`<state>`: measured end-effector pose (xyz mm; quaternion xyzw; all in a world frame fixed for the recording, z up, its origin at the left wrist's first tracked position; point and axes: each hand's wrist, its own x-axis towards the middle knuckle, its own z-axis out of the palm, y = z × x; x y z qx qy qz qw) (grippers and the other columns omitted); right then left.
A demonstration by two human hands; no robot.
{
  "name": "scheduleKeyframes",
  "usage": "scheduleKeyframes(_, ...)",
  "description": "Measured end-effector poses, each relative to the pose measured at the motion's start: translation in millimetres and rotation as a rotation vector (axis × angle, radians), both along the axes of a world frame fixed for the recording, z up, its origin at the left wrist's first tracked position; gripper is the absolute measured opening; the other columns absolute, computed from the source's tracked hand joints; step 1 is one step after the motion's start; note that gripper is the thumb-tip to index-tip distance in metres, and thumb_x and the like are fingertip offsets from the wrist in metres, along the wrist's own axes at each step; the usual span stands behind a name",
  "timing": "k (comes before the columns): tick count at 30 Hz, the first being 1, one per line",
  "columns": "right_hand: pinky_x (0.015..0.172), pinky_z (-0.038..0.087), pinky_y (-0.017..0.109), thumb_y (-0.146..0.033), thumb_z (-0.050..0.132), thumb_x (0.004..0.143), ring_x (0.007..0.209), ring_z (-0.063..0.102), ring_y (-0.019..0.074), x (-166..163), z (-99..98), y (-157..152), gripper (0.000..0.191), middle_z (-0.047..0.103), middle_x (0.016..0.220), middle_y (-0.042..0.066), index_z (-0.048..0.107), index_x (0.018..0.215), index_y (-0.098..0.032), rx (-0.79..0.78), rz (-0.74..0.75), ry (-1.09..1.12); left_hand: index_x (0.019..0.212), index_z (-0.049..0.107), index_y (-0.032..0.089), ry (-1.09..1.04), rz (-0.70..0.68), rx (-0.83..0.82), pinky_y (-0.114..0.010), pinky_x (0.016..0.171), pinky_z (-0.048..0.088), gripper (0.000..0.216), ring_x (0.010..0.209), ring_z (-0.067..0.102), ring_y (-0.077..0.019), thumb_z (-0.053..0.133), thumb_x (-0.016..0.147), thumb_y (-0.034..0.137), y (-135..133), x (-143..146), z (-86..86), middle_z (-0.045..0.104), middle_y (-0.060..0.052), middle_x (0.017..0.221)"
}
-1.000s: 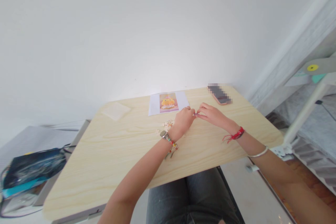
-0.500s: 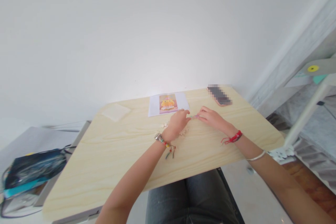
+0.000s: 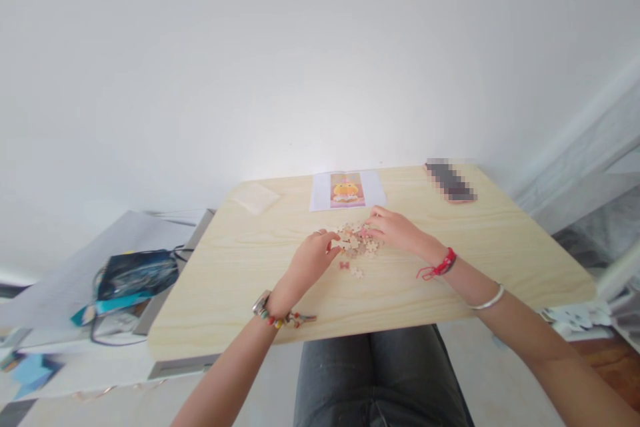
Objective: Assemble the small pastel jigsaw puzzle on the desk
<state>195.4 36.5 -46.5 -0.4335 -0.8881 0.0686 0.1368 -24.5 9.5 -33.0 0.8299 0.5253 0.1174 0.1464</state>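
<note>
Loose jigsaw puzzle pieces (image 3: 354,241) lie in a small heap on the light wooden table (image 3: 240,280), mostly showing pale, plain faces. My left hand (image 3: 311,259) is at the heap's left edge, thumb and forefinger closed around a pale puzzle piece (image 3: 343,244). At the right edge, my right hand (image 3: 397,229) has its fingertips pinched by a pink puzzle piece (image 3: 364,233), partly covered by them. Two stray pieces lie nearer to me: a reddish puzzle piece (image 3: 345,265) and a pale puzzle piece (image 3: 357,273).
Behind the heap lies a white sheet (image 3: 373,188) with a printed yellow cartoon picture (image 3: 347,191). A phone (image 3: 451,181), blurred out, rests at the back right. A translucent plastic bag (image 3: 256,198) lies back left. Beyond the left edge sits a dark bag (image 3: 137,273).
My hands, formerly together with small coloured pieces between them, have separated to either side of the heap. The heap now shows between them. The view has swung left.
</note>
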Motion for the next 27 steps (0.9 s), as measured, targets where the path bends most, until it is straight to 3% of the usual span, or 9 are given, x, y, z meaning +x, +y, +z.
scheduleKeyframes(11,0.065,0.039,0.026,-0.024,0.049,0.083,0.072,0.053,0.0141,-22.2,-6.1,11.5,0.015,0.051,0.086,0.006,0.059,0.079,-0.014,-0.025,0.021,0.020,0.094,0.060,0.016,-0.019,0.015,0.061,-0.025,0.068,0.041,0.019,0.070,0.055,-0.0144,0.050,0.078,0.020,13.1,10.3,-9.8,0.057,-0.003,0.073)
scheduleKeyframes(17,0.066,0.039,0.025,-0.018,0.050,0.079,0.070,0.052,0.0131,-22.1,-4.4,16.6,0.016,0.055,0.075,0.005,0.064,0.071,-0.015,-0.073,-0.057,0.246,0.096,0.059,0.017,-0.066,0.026,0.109,-0.025,0.067,0.041,0.019,0.070,0.055,-0.0142,0.049,0.079,0.019,21.2,21.7,-10.3,0.057,-0.003,0.077)
scheduleKeyframes(27,0.052,0.035,0.023,-0.041,0.053,0.072,0.058,0.052,0.0143,-19.7,3.0,-1.1,0.033,0.060,0.058,0.001,0.068,0.069,-0.012,-0.450,-0.315,0.741,0.092,0.056,0.017,-0.206,0.082,0.314,-0.024,0.065,0.042,0.015,0.072,0.053,-0.0136,0.052,0.080,0.025,9.6,40.6,-6.8,0.055,-0.002,0.079)
